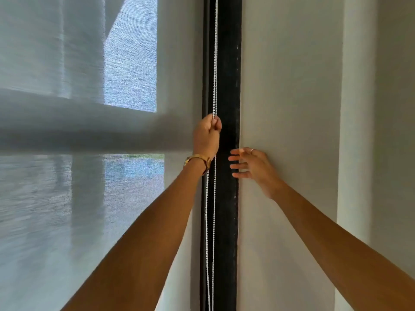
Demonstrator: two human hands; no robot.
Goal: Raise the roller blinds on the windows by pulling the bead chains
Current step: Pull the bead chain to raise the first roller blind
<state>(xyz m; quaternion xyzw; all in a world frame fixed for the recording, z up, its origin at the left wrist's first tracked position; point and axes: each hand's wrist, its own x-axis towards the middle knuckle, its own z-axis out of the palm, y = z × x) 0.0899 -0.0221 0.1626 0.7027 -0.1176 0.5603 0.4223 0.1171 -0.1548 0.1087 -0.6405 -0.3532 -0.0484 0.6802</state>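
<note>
Sheer roller blind (pixel 89 198) down over the window, bead chain (pixel 215 63) hanging against the black frame (pixel 229 221) beside it, left hand (pixel 207 135) clenched on one strand to haul, right hand (pixel 251 167) near but apart, fingers spread, seemingly poised for the next grab; no containers anywhere.

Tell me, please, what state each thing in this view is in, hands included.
Left hand: closed in a fist around the bead chain.
Right hand: open, fingers spread, holding nothing.
Bead chain: taut above the fist, hanging loose below it.
Roller blind: down, covering the window in view.
</note>
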